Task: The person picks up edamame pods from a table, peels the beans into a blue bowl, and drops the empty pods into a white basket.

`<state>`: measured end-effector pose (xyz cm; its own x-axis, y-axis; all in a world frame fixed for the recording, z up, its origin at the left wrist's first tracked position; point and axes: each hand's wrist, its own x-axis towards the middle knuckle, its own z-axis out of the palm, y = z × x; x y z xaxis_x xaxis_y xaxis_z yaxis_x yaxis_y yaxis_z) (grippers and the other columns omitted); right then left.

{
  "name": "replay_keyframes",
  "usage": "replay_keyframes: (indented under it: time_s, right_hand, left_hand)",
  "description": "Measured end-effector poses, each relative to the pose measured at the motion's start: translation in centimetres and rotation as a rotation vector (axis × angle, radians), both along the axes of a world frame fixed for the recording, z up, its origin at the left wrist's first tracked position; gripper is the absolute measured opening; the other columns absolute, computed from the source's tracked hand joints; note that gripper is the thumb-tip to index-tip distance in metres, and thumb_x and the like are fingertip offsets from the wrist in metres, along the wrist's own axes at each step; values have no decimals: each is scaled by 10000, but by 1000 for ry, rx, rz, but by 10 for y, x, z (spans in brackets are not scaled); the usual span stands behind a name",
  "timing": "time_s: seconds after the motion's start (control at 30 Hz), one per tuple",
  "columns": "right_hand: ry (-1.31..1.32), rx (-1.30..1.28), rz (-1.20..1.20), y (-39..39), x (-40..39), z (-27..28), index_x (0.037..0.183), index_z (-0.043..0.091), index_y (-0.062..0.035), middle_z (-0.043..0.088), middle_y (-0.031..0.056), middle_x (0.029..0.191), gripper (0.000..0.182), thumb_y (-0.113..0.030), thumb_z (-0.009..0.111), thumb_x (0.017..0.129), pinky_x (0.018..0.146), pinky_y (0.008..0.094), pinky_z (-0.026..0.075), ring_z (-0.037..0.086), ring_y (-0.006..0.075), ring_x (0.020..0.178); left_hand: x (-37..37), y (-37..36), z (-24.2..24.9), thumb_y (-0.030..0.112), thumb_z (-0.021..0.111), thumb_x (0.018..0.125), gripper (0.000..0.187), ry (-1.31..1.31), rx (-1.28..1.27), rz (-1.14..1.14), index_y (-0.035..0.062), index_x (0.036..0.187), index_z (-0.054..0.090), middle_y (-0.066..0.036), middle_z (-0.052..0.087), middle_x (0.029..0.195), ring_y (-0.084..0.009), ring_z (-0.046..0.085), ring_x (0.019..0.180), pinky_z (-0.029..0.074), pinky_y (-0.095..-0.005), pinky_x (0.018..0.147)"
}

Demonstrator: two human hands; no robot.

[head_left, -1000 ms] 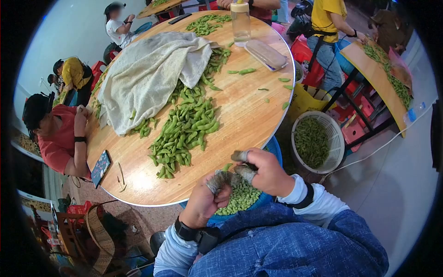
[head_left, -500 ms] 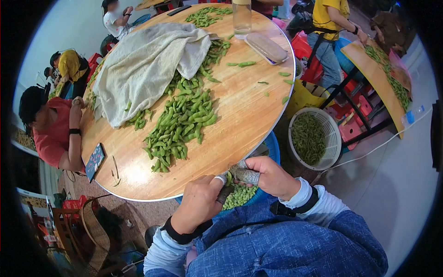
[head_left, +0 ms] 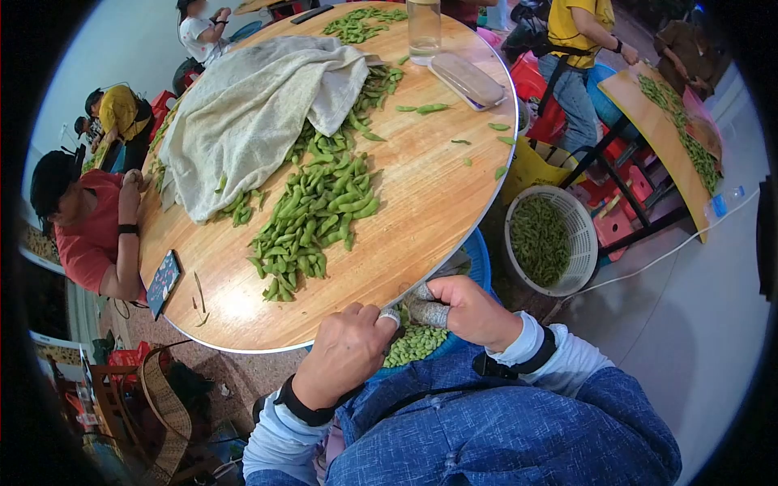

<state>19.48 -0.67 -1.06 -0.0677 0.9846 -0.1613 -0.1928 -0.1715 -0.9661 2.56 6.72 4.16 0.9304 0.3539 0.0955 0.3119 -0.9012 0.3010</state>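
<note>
Over a blue basin (head_left: 480,259) at the table's near edge, my left hand (head_left: 344,348) and my right hand (head_left: 470,308) meet with fingertips pinched together. A green edamame pod (head_left: 403,311) shows partly between them; the fingers cover the rest. Grey wrapping covers fingers of my right hand, and a pale wrap is on my left thumb. Shelled green beans (head_left: 415,346) lie in the basin below. Ahead on the round wooden table (head_left: 429,202) is a heap of edamame pods (head_left: 316,215), partly under a whitish cloth (head_left: 251,121).
A clear bottle (head_left: 424,32) and a long case (head_left: 466,79) stand at the far right of the table. A patterned phone (head_left: 164,283) lies at left, near a person in red (head_left: 93,219). A white basket (head_left: 579,243) of pods or husks sits on the floor at right.
My left hand has turned slightly, its back showing more and its fingers curled nearer the table edge. Less of the pod shows between my hands. The view has shifted slightly.
</note>
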Motion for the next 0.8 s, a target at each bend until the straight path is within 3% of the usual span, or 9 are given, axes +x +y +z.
replay_keyframes:
  time_s: [0.23,0.43,0.53,0.63,0.8]
  right_hand:
    - [-148,97,-51,-1,-3,-8,852,590,9,569,9,706,123,1,516,753,595,237,405,453,42,678]
    - [-126,115,-92,1,-4,-3,866,594,-6,570,1,702,144,2,495,762,583,227,399,457,37,657]
    - [40,-163,55,1,0,2,871,598,-26,567,-15,708,138,-23,495,780,575,209,394,464,32,649]
    - [156,-167,52,-1,0,-6,876,596,-31,559,-31,725,113,-59,514,803,580,193,387,469,31,645]
    - [365,-4,35,0,-8,-16,876,582,2,577,-18,796,122,-98,531,829,669,202,408,504,47,728]
  left_hand:
    - [-2,-2,-8,44,571,510,162,-56,20,10,40,623,455,-96,450,605,-277,504,601,401,-384,481]
    - [-5,-7,-17,23,567,499,171,-72,31,66,34,639,468,-104,454,616,-284,502,590,401,-382,472]
    - [-8,-7,-27,23,562,584,140,-117,8,85,44,701,488,-95,460,598,-262,511,574,415,-371,469]
    - [-11,-10,-36,-20,573,597,194,-172,-186,148,23,781,531,-110,525,652,-290,546,633,434,-359,498]
    - [-9,-13,-40,35,593,736,171,-402,-648,212,0,897,551,-81,579,710,-215,575,645,440,-296,546]
